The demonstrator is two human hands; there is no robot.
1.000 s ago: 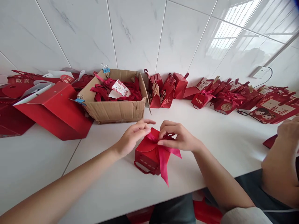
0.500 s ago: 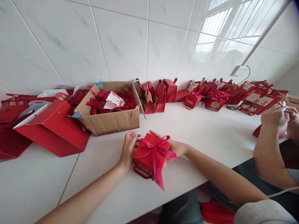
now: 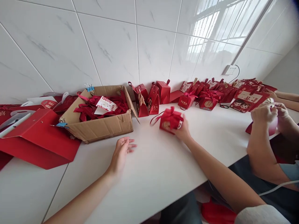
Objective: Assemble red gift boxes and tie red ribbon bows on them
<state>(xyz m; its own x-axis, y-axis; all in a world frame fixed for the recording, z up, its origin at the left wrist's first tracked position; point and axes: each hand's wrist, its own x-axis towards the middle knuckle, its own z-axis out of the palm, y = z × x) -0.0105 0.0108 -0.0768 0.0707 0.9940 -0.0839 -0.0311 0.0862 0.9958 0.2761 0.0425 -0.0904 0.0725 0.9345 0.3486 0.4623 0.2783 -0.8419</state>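
A small red gift box (image 3: 166,123) with a ribbon bow and a gold emblem is gripped at its right side by my right hand (image 3: 183,130). It is slightly blurred, and I cannot tell whether it touches the table. My left hand (image 3: 122,152) hovers over the white table (image 3: 144,174) with fingers apart and nothing in it. Just beyond that hand stands a cardboard box (image 3: 107,126) full of red ribbons (image 3: 87,114) and a printed card (image 3: 106,105).
Several red gift boxes (image 3: 163,92) stand along the tiled wall, with more bow-tied ones (image 3: 208,100) to the right. Large red bags (image 3: 44,137) lie at the left. A co-worker's hands (image 3: 268,113) hold a red item at the far right.
My left hand has let go of the gift box. My right hand has carried it away from me and to the right, turning it. The view has shifted slightly right.
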